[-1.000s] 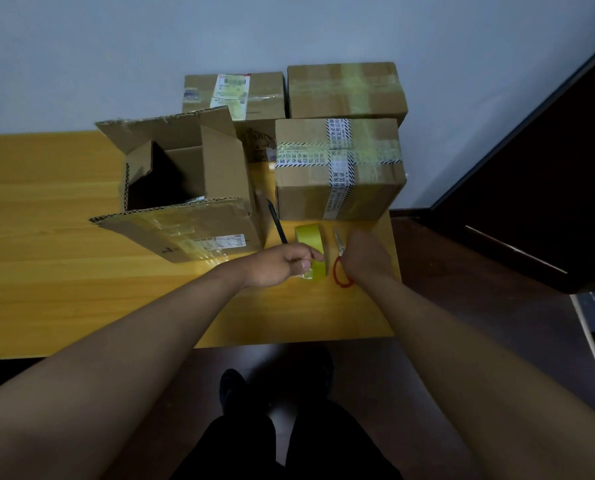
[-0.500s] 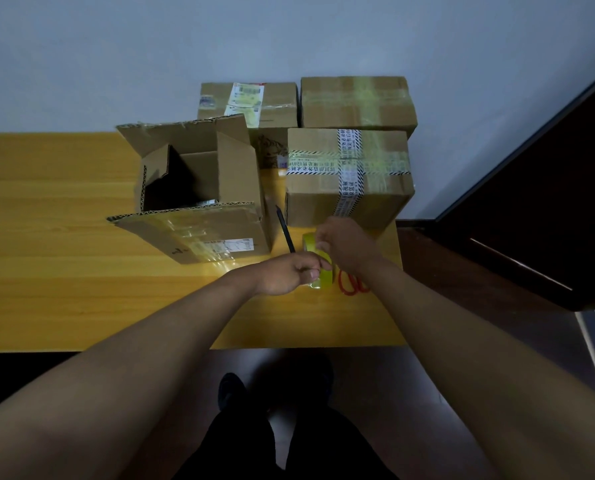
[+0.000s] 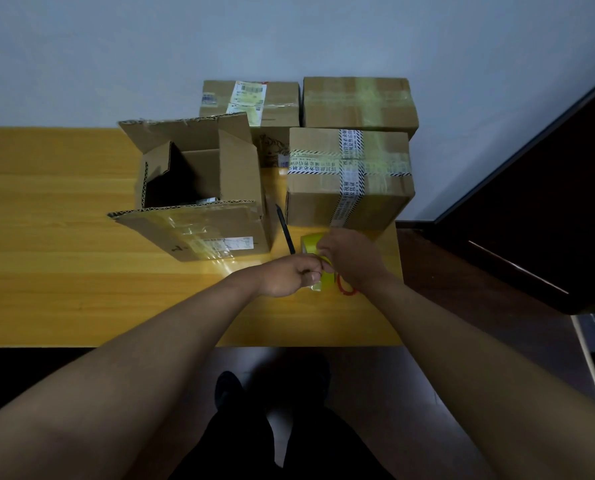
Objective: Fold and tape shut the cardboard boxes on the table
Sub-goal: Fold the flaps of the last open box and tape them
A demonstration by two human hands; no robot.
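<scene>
An open cardboard box [image 3: 202,188] stands on the wooden table [image 3: 64,271], its flaps spread outward. A yellow tape roll [image 3: 310,243] lies near the table's front right. My left hand [image 3: 291,275] grips the roll's near side with curled fingers. My right hand [image 3: 351,261] covers the roll's right side and pinches at it with thumb and fingers. Most of the roll is hidden under both hands.
Three taped boxes stand at the back right: one in front [image 3: 349,178], two behind [image 3: 251,105] [image 3: 358,103]. A black pen [image 3: 285,228] lies between the open box and the front taped box. Red-handled scissors [image 3: 344,289] peek out under my right wrist. A dark door [image 3: 548,188] is at right.
My right hand left the scissors and moved left onto the tape roll. My left hand stayed on the roll.
</scene>
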